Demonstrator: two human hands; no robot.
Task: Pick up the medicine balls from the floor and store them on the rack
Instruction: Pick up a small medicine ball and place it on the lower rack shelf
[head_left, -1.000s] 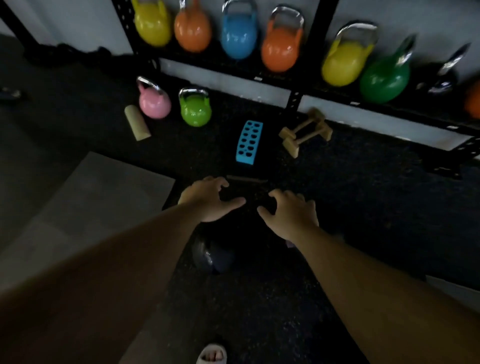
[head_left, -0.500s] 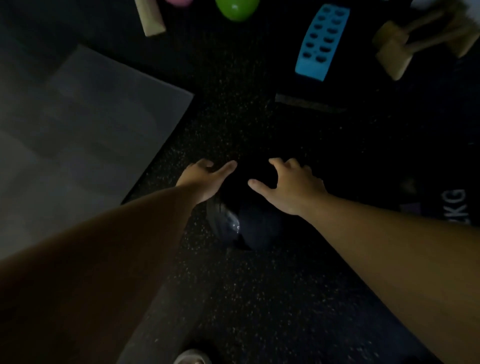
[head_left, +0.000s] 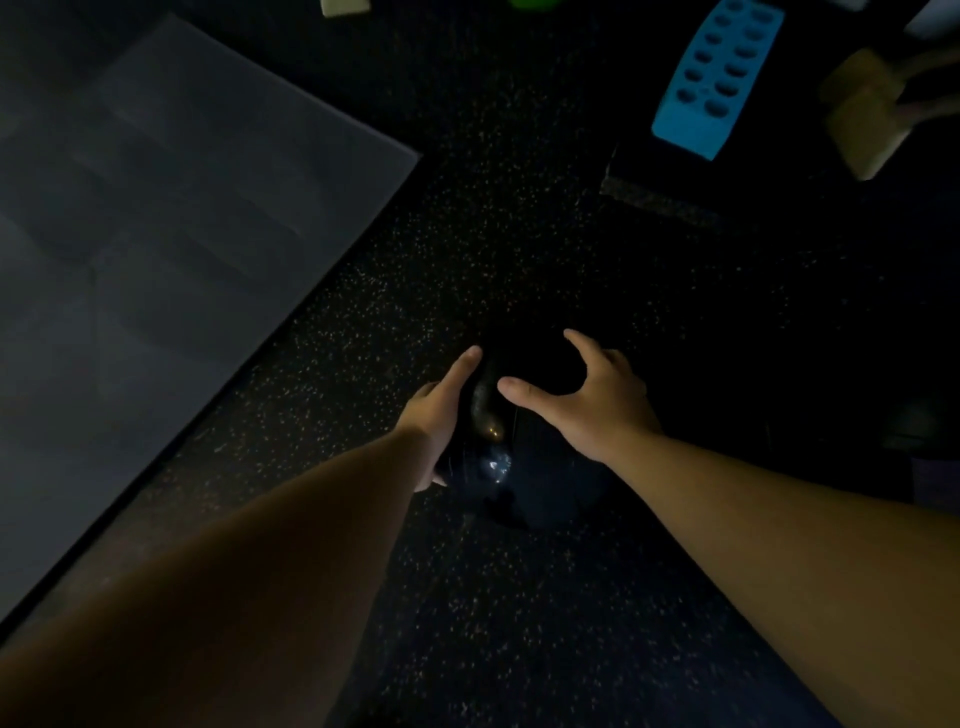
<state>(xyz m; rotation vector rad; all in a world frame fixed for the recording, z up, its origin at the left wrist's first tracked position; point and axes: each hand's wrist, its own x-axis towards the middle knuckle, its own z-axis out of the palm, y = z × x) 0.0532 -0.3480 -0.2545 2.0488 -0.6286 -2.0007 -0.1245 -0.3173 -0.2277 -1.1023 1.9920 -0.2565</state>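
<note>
A black medicine ball (head_left: 524, 467) rests on the dark speckled floor, hard to make out apart from a small glint on its left side. My left hand (head_left: 441, 410) lies flat against the ball's left side, fingers pointing away from me. My right hand (head_left: 592, 400) is spread over the top right of the ball, thumb and forefinger wide apart. Both hands touch the ball, which sits between them. The rack is out of view.
A grey mat (head_left: 156, 234) covers the floor to the left. A blue perforated block (head_left: 719, 78) and wooden handles (head_left: 862, 114) lie at the far right. A second dark object (head_left: 919, 457) sits to the right, too dim to identify.
The view has dropped and closed in on the floor; the kettlebell rack has left the frame. Both hands came down from hovering onto the sides of the ball.
</note>
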